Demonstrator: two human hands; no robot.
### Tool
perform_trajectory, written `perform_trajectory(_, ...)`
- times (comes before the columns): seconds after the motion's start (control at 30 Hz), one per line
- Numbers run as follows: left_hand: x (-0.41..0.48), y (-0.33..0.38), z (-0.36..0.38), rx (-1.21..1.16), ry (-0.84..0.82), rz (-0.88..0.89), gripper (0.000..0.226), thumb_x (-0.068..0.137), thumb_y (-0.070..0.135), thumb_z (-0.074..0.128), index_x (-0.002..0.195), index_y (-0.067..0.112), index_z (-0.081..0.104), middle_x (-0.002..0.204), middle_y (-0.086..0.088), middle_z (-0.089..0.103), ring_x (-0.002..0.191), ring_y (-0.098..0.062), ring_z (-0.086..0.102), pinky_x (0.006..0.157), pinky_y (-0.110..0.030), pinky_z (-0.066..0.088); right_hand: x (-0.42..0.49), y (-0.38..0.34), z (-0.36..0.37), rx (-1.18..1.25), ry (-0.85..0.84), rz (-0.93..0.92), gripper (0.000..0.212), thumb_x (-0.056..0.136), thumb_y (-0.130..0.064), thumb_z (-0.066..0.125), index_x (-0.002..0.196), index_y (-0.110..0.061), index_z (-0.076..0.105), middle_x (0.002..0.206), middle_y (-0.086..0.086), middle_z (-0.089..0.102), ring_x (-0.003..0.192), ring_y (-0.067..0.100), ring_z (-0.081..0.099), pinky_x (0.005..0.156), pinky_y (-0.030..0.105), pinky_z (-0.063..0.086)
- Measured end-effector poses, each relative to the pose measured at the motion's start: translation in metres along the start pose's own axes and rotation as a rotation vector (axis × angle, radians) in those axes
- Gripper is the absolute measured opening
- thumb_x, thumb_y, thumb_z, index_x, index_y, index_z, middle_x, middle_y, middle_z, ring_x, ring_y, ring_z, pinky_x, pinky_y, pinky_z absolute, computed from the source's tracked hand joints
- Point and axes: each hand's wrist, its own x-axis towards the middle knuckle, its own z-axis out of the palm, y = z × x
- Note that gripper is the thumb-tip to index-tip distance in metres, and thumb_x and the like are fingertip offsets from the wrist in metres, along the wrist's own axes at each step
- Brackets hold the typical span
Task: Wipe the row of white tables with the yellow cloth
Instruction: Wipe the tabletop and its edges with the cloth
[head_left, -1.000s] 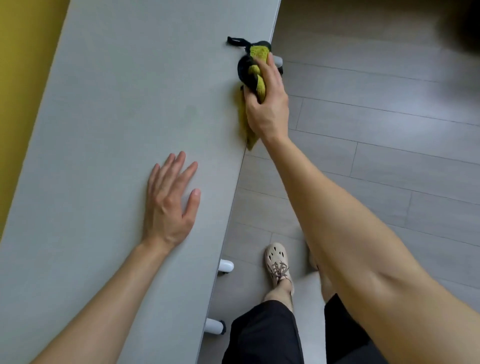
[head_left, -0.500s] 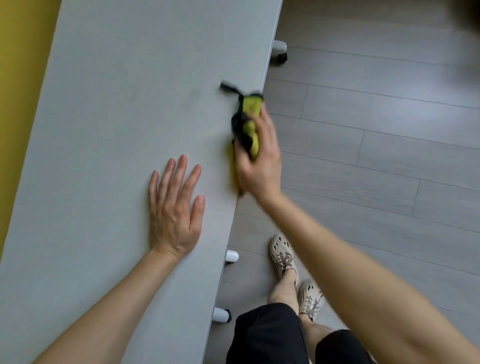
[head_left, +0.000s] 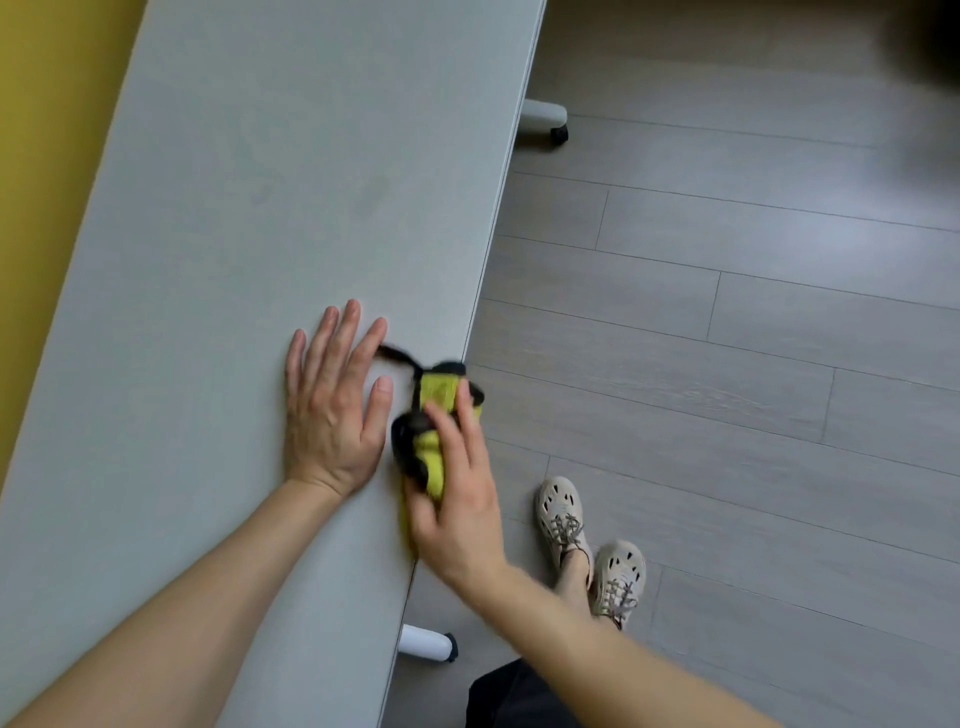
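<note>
A long white table (head_left: 249, 218) runs from near left to far middle. My right hand (head_left: 460, 509) grips the bunched yellow cloth (head_left: 435, 415), which has dark edging and a dark strap trailing toward the left. The cloth sits on the table's right edge, partly over the side. My left hand (head_left: 332, 410) lies flat on the tabletop, fingers spread, just left of the cloth. The strap's end reaches close to my left index finger.
A yellow wall (head_left: 47, 156) borders the table's left side. Two white table feet with castors (head_left: 543, 118) (head_left: 428, 643) stick out under the right edge. My feet in pale shoes (head_left: 587, 545) stand on the grey plank floor (head_left: 727, 364).
My right hand has dragged the cloth along the table's right edge toward me, from the far part to beside my left hand. The left hand stays flat on the tabletop.
</note>
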Motion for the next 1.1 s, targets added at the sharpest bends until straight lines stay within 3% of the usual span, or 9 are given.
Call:
perform_trajectory(0.17,0.001,0.0,0.001,-0.01,-0.007,-0.018,0.059,0.108,0.036,0.043,0.165,0.021,0.046,0.179,-0.004,0.03,0.167,-0.024,0.024,0.132,-0.063,0.019,0.148,-0.002,-0.025,-0.054,0.183,0.039,0.065,0.094,-0.008,0.068,0.156,-0.023,0.054,0.177,-0.004,0.031,0.16,0.016,0.035,0.119,0.047,0.047)
perform_trajectory(0.23,0.001,0.0,0.001,-0.016,-0.002,-0.022,0.059,0.108,0.036,0.043,0.165,0.022,0.046,0.178,-0.003,0.031,0.167,-0.023,0.024,0.132,-0.063,0.019,0.175,-0.004,-0.033,-0.071,0.207,0.033,0.062,0.097,-0.013,0.066,0.156,-0.027,0.053,0.176,-0.007,0.033,0.158,0.014,0.037,0.116,0.035,0.046)
perform_trajectory(0.3,0.002,0.0,0.001,-0.022,0.006,-0.025,0.059,0.107,0.035,0.043,0.165,0.022,0.047,0.178,-0.002,0.032,0.167,-0.022,0.024,0.133,-0.062,0.018,0.172,-0.005,-0.031,-0.077,0.225,0.025,0.063,0.098,-0.013,0.065,0.157,-0.029,0.051,0.176,-0.006,0.033,0.158,0.014,0.037,0.114,0.031,0.044)
perform_trajectory(0.43,0.002,-0.002,0.002,-0.012,0.021,-0.017,0.059,0.108,0.037,0.043,0.165,0.023,0.046,0.178,-0.002,0.032,0.166,-0.023,0.025,0.133,-0.061,0.018,0.074,0.004,-0.003,-0.029,0.164,0.011,0.078,0.089,0.004,0.067,0.16,-0.024,0.049,0.18,-0.004,0.024,0.163,0.015,0.03,0.125,0.052,0.04)
perform_trajectory(0.57,0.003,-0.004,0.001,-0.011,0.023,-0.002,0.058,0.109,0.037,0.041,0.165,0.023,0.046,0.178,-0.002,0.032,0.166,-0.025,0.027,0.132,-0.062,0.02,-0.034,0.006,0.011,0.029,-0.018,0.003,0.086,0.087,0.01,0.068,0.163,-0.022,0.045,0.182,-0.006,0.012,0.166,0.014,0.022,0.128,0.05,0.036)
perform_trajectory(0.67,0.003,-0.002,0.0,-0.002,0.02,-0.004,0.059,0.109,0.038,0.042,0.166,0.024,0.045,0.178,-0.001,0.032,0.166,-0.024,0.026,0.133,-0.06,0.019,0.007,0.009,0.002,0.057,0.025,-0.015,0.07,0.093,-0.001,0.07,0.158,-0.02,0.051,0.181,-0.004,0.021,0.163,0.011,0.029,0.123,0.046,0.042)
perform_trajectory(0.83,0.004,0.0,0.0,-0.008,0.016,-0.017,0.06,0.107,0.039,0.042,0.165,0.026,0.047,0.178,0.0,0.033,0.166,-0.022,0.026,0.134,-0.057,0.017,0.132,-0.001,-0.021,-0.047,0.197,0.03,0.057,0.1,-0.015,0.067,0.154,-0.029,0.054,0.177,-0.009,0.032,0.157,0.007,0.035,0.108,0.022,0.038)
perform_trajectory(0.97,0.004,0.0,-0.002,-0.009,0.016,-0.019,0.06,0.107,0.04,0.042,0.164,0.026,0.047,0.177,-0.001,0.034,0.166,-0.023,0.027,0.134,-0.058,0.018,0.082,0.005,-0.004,-0.005,0.204,-0.003,0.061,0.095,-0.009,0.067,0.154,-0.021,0.055,0.177,0.0,0.032,0.161,0.013,0.034,0.123,0.043,0.041)
perform_trajectory(1.1,0.004,0.002,-0.003,-0.013,0.015,-0.021,0.06,0.105,0.04,0.042,0.163,0.025,0.049,0.176,-0.003,0.037,0.165,-0.025,0.03,0.133,-0.059,0.019,-0.089,0.012,0.021,0.038,-0.047,-0.015,0.092,0.084,0.01,0.068,0.164,-0.027,0.043,0.182,-0.009,0.012,0.167,0.014,0.018,0.126,0.052,0.038)
